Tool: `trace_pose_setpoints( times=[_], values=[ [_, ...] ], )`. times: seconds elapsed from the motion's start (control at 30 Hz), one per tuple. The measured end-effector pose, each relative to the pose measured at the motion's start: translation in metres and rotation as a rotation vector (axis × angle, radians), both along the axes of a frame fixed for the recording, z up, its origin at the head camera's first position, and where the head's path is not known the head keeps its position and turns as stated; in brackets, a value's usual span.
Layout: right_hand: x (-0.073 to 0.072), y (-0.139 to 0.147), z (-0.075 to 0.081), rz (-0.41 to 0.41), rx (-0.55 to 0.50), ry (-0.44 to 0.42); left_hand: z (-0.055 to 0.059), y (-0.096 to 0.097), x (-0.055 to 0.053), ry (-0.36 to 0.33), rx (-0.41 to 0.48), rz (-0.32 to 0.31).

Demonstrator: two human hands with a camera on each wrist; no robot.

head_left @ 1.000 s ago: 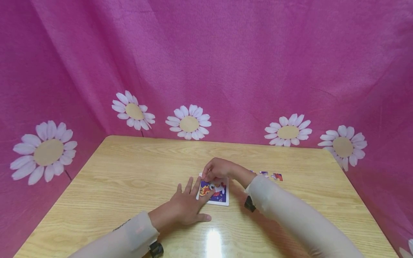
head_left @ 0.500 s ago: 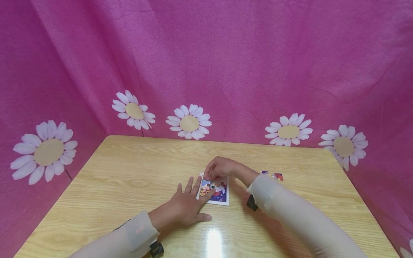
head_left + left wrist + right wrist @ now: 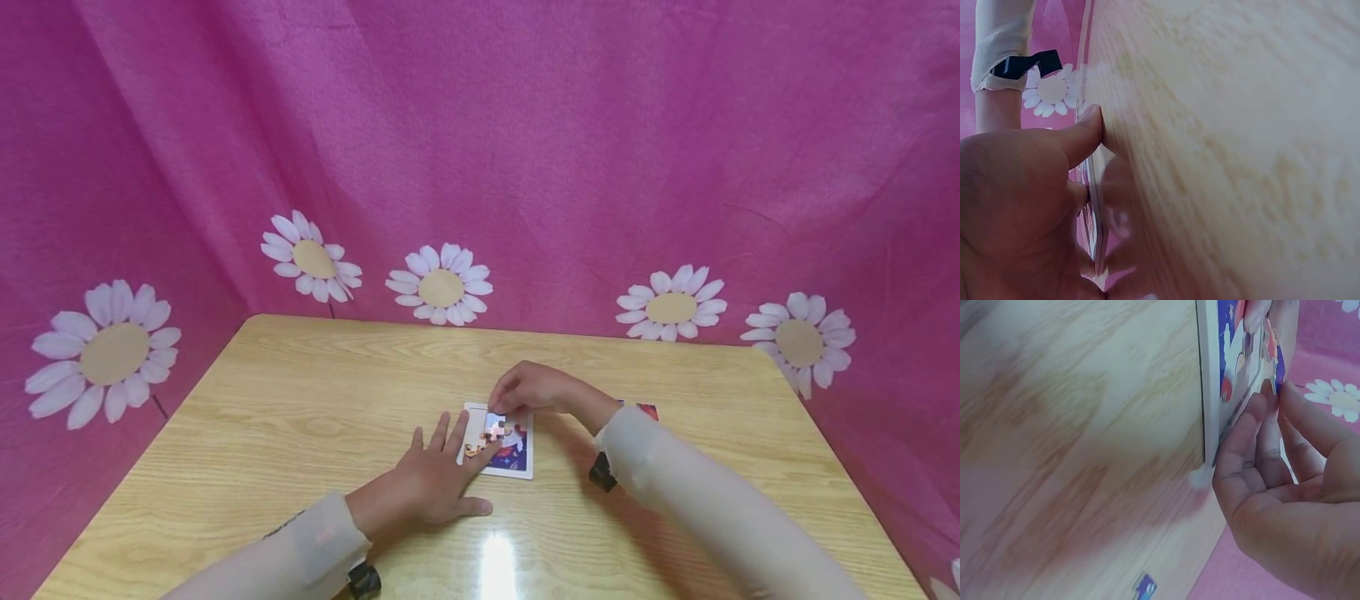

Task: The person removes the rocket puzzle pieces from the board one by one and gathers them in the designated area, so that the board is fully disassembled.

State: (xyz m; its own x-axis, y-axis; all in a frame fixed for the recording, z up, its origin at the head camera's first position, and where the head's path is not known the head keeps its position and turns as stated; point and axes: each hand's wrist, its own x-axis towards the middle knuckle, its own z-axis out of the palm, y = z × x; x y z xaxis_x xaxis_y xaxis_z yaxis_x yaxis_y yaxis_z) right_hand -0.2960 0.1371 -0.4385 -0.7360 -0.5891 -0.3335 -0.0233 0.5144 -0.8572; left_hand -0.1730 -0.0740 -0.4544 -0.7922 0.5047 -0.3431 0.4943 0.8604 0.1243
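Observation:
My right hand [image 3: 536,389] pinches a jigsaw piece [image 3: 496,425] between thumb and fingertips above the framed jigsaw puzzle [image 3: 517,463]. In the right wrist view the piece [image 3: 1279,369] stands tilted, its blue printed edge by the thumb tip. A pale area shows at the puzzle's upper left, while its lower right carries a purple picture. My left hand [image 3: 438,479] lies with spread fingers at the puzzle's left side, its index finger across the lower part. From the left wrist, this hand [image 3: 1016,194] hides most of the puzzle's thin edge [image 3: 1101,240].
A few loose jigsaw pieces [image 3: 648,411] lie to the right, partly behind the right forearm. One loose piece [image 3: 1145,587] shows low in the right wrist view. The wooden table [image 3: 337,375] ends at a pink curtain [image 3: 525,167] with daisies.
My right hand has lifted the piece from the puzzle's upper left and shifted slightly right with it, baring a pale patch. The left hand stays in place.

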Motion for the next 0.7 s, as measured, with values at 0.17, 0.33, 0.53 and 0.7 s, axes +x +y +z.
trace_pose_setpoints(
  times=[0.17, 0.33, 0.53, 0.7],
  values=[
    [-0.001, 0.009, -0.002, 0.001, -0.018, 0.008, 0.000, 0.000, 0.000, -0.011, 0.005, 0.012],
    [0.000, 0.017, -0.002, -0.019, -0.020, 0.007, 0.002, 0.001, 0.001, -0.016, -0.002, 0.015],
    [0.000, 0.027, -0.003, -0.036, -0.019, -0.002, 0.001, 0.001, 0.001, -0.004, -0.013, 0.013],
    [0.001, 0.036, -0.005, -0.036, -0.047, -0.016, 0.001, 0.002, 0.001, -0.006, -0.013, 0.016]
  ],
)
